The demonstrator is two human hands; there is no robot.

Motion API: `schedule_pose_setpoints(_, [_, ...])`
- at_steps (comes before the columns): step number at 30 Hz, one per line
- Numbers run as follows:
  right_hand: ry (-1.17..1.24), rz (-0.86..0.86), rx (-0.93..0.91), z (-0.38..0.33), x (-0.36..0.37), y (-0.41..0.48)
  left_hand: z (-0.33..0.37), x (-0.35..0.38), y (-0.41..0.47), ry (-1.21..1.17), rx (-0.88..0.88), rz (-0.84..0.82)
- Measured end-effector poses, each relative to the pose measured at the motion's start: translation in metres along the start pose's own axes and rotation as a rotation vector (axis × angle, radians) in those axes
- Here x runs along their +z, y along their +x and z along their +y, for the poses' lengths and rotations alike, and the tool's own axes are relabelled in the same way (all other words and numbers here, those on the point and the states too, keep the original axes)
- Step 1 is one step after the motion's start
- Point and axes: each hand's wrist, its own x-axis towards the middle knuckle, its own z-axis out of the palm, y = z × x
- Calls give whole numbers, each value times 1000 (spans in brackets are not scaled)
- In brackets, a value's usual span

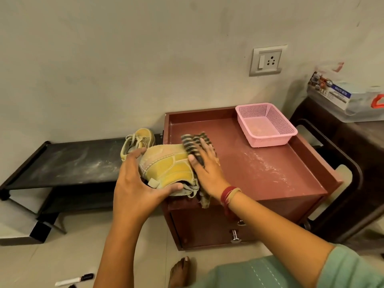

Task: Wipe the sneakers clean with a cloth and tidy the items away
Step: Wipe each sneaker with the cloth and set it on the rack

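A dusty yellow sneaker (166, 163) lies on its side at the left front corner of the reddish-brown cabinet top (259, 163). My left hand (135, 181) grips its heel end, thumb under the collar. My right hand (205, 169) presses a dark striped cloth (193, 144) against the sneaker's toe side, with the thumb curled over the cloth. More of the cloth hangs over the cabinet's front edge. The second yellow sneaker (137, 142) stands just behind, on the black low rack (68, 163).
A pink plastic basket (268, 140) sits at the back right of the cabinet top, which shows white dust streaks. A dark chair (336, 163) with a clear storage box (349, 100) stands to the right. A marker (74, 279) lies on the floor near my foot (179, 271).
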Motion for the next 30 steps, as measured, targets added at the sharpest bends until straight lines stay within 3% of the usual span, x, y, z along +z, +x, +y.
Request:
schedule_pose_setpoints(8, [323, 59, 483, 38, -24, 19, 11, 2, 3, -7, -80, -14])
schedule_pose_setpoints(11, [506, 278, 594, 29, -42, 22, 19, -1, 12, -2, -143, -20])
schedule_pose_setpoints(15, [463, 476, 396, 4, -80, 6, 41, -13, 44, 100, -71, -138])
schedule_pose_setpoints(19, [301, 480, 123, -22, -102, -18, 70, -23, 75, 268, 89, -350])
schedule_pose_setpoints(23, [354, 294, -108, -34, -109, -24, 99, -21, 87, 545, 251, -500])
schedule_pose_setpoints(26, [332, 131, -124, -33, -105, -22, 114, -14, 87, 648, 404, -564])
schedule_pose_setpoints(30, [286, 79, -84, -27, -111, -17, 122, -5, 85, 647, 535, -623])
